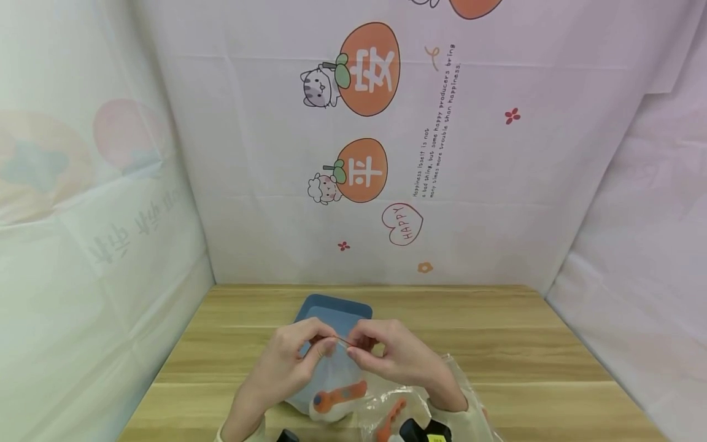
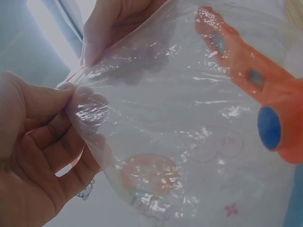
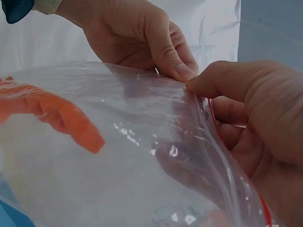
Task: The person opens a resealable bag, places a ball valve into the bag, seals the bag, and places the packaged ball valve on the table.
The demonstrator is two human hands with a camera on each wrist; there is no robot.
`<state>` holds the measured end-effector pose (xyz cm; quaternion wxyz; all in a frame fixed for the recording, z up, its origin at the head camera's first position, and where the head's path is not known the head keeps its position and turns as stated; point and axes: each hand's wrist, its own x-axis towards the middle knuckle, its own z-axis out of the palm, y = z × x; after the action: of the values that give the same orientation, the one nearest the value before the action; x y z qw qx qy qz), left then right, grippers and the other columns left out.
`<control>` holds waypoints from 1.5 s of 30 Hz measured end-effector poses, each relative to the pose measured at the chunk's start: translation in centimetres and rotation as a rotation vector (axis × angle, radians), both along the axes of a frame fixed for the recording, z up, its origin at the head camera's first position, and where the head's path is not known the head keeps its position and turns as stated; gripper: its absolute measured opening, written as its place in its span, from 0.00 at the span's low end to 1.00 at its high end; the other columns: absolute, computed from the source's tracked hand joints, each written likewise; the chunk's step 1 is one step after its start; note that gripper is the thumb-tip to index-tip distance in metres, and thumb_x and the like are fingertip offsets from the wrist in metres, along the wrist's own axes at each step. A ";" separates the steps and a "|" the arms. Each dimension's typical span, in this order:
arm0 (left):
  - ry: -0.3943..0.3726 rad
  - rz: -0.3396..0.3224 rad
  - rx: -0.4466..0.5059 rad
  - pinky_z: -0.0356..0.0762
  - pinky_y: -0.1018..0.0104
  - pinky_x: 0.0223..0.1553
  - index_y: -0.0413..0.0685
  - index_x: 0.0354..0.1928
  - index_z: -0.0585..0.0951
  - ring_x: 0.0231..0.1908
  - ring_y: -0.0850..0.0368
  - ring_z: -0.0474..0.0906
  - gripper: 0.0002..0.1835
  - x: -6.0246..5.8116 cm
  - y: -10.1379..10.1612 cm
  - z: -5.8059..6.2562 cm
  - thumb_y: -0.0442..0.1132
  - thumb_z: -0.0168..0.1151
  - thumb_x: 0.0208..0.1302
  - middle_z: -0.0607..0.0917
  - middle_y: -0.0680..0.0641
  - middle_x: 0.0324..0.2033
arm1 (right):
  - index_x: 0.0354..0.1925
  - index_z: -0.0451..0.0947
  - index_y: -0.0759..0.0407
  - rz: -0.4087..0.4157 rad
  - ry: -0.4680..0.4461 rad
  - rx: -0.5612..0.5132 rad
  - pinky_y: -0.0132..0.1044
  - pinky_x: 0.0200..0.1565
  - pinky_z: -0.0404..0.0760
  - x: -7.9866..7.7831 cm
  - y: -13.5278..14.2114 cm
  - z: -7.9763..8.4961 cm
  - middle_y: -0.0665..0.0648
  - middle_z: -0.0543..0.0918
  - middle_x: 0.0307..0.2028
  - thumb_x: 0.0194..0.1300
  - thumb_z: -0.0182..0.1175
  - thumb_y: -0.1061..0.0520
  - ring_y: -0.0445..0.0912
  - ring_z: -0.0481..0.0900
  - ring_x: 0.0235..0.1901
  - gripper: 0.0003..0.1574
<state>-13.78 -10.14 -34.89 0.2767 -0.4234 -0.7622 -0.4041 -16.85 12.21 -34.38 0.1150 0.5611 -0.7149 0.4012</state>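
Note:
A clear plastic zip bag (image 2: 165,118) with a red line along its mouth hangs between both hands. My left hand (image 1: 293,359) pinches the bag's top edge between thumb and forefinger. Close beside it, my right hand (image 1: 394,353) pinches the same edge, as the right wrist view shows up close. Inside the bag is an orange plastic piece (image 1: 342,395) with a round blue disc at one end and grey patches along its arm. Another slim, wavy orange piece (image 1: 392,417) shows through the plastic nearer the body.
Behind and below the hands, a blue tray (image 1: 339,302) lies on the wooden table (image 1: 469,325), partly covered by the bag. Printed white cloth (image 1: 265,153) walls off the back and both sides. Black wrist gear (image 1: 422,431) shows at the bottom edge.

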 end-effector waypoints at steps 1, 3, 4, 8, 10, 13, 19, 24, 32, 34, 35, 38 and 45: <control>0.001 0.001 0.000 0.73 0.79 0.29 0.54 0.38 0.81 0.27 0.69 0.72 0.09 0.0 0.0 0.0 0.30 0.63 0.65 0.84 0.56 0.31 | 0.37 0.75 0.54 0.000 -0.001 0.000 0.26 0.32 0.81 0.0 0.0 0.0 0.50 0.80 0.27 0.68 0.57 0.67 0.33 0.76 0.27 0.08; 0.000 0.002 0.001 0.73 0.80 0.29 0.54 0.38 0.81 0.27 0.69 0.72 0.09 0.0 -0.1 0.1 0.30 0.63 0.65 0.84 0.56 0.31 | 0.37 0.75 0.54 0.001 0.000 0.001 0.26 0.32 0.81 0.0 0.0 0.0 0.50 0.80 0.28 0.68 0.57 0.67 0.34 0.76 0.27 0.08; -0.003 0.002 0.004 0.73 0.80 0.29 0.54 0.38 0.81 0.27 0.69 0.72 0.09 0.0 -0.1 0.1 0.29 0.63 0.65 0.84 0.55 0.31 | 0.37 0.75 0.54 0.001 -0.001 0.002 0.26 0.32 0.81 0.0 0.0 0.0 0.50 0.80 0.28 0.68 0.57 0.67 0.34 0.76 0.28 0.08; -0.010 0.004 0.008 0.74 0.78 0.29 0.53 0.38 0.81 0.28 0.69 0.73 0.08 0.0 -0.2 0.2 0.29 0.62 0.65 0.84 0.55 0.31 | 0.37 0.75 0.54 -0.003 0.003 0.004 0.26 0.33 0.81 -0.1 0.1 -0.1 0.50 0.80 0.28 0.68 0.58 0.67 0.34 0.77 0.28 0.08; -0.008 0.004 0.007 0.75 0.77 0.30 0.51 0.38 0.81 0.28 0.69 0.74 0.07 -0.1 -0.3 0.2 0.29 0.62 0.65 0.84 0.54 0.30 | 0.37 0.75 0.54 -0.005 0.005 0.001 0.26 0.33 0.81 -0.1 0.1 -0.1 0.51 0.80 0.28 0.67 0.58 0.68 0.34 0.77 0.28 0.09; -0.003 0.001 0.004 0.75 0.76 0.29 0.51 0.38 0.81 0.28 0.69 0.74 0.07 -0.2 -0.4 0.2 0.29 0.62 0.65 0.84 0.53 0.30 | 0.37 0.75 0.54 -0.005 0.008 -0.003 0.26 0.33 0.81 -0.1 0.0 -0.1 0.51 0.80 0.28 0.67 0.58 0.68 0.34 0.77 0.28 0.09; 0.006 0.019 0.017 0.75 0.76 0.29 0.51 0.38 0.81 0.28 0.69 0.74 0.08 -0.3 -0.6 0.1 0.29 0.63 0.63 0.84 0.55 0.30 | 0.37 0.76 0.54 -0.002 0.011 -0.002 0.26 0.32 0.81 -0.1 -0.1 -0.1 0.50 0.80 0.28 0.67 0.58 0.67 0.34 0.77 0.28 0.09; -0.008 0.030 0.018 0.75 0.76 0.29 0.51 0.38 0.81 0.28 0.68 0.76 0.08 -0.3 -0.8 0.2 0.29 0.63 0.64 0.84 0.56 0.30 | 0.37 0.75 0.54 -0.004 0.001 0.005 0.26 0.32 0.81 -0.2 -0.1 -0.1 0.50 0.80 0.28 0.68 0.58 0.67 0.34 0.76 0.28 0.08; 0.003 0.021 0.033 0.76 0.76 0.28 0.48 0.38 0.81 0.27 0.65 0.77 0.08 -0.4 -1.1 0.3 0.27 0.64 0.62 0.84 0.54 0.30 | 0.37 0.75 0.54 0.000 0.000 0.008 0.25 0.32 0.81 -0.2 -0.2 -0.1 0.50 0.80 0.28 0.67 0.59 0.67 0.34 0.76 0.28 0.08; 0.009 0.023 0.037 0.76 0.76 0.29 0.48 0.38 0.81 0.27 0.66 0.77 0.09 -0.4 -1.2 0.3 0.26 0.63 0.62 0.84 0.54 0.30 | 0.37 0.75 0.54 -0.001 -0.001 0.009 0.25 0.32 0.81 -0.2 -0.2 -0.1 0.50 0.80 0.28 0.67 0.59 0.67 0.33 0.76 0.28 0.08; 0.008 0.026 0.038 0.76 0.76 0.29 0.49 0.38 0.81 0.27 0.66 0.78 0.09 -0.4 -1.3 0.3 0.26 0.63 0.62 0.84 0.54 0.30 | 0.37 0.75 0.54 -0.001 -0.001 0.010 0.25 0.32 0.81 -0.2 -0.2 -0.1 0.50 0.80 0.28 0.67 0.59 0.67 0.33 0.76 0.28 0.08; -0.004 0.030 0.044 0.77 0.75 0.30 0.50 0.38 0.81 0.28 0.67 0.79 0.10 -0.4 -1.5 0.3 0.25 0.62 0.63 0.84 0.54 0.30 | 0.37 0.75 0.54 -0.004 0.000 0.013 0.25 0.32 0.81 -0.2 -0.3 -0.2 0.50 0.80 0.28 0.67 0.59 0.66 0.33 0.76 0.28 0.08; -0.029 0.040 0.045 0.78 0.75 0.30 0.49 0.39 0.82 0.28 0.65 0.81 0.09 -0.4 -2.0 0.5 0.26 0.61 0.64 0.84 0.53 0.29 | 0.37 0.75 0.54 -0.009 0.003 0.027 0.25 0.33 0.80 -0.3 -0.2 -0.1 0.50 0.80 0.27 0.67 0.59 0.66 0.32 0.76 0.28 0.07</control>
<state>-14.22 -12.13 -34.35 0.2830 -0.3959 -0.7650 -0.4219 -17.10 12.00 -34.48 0.1104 0.5600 -0.7227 0.3898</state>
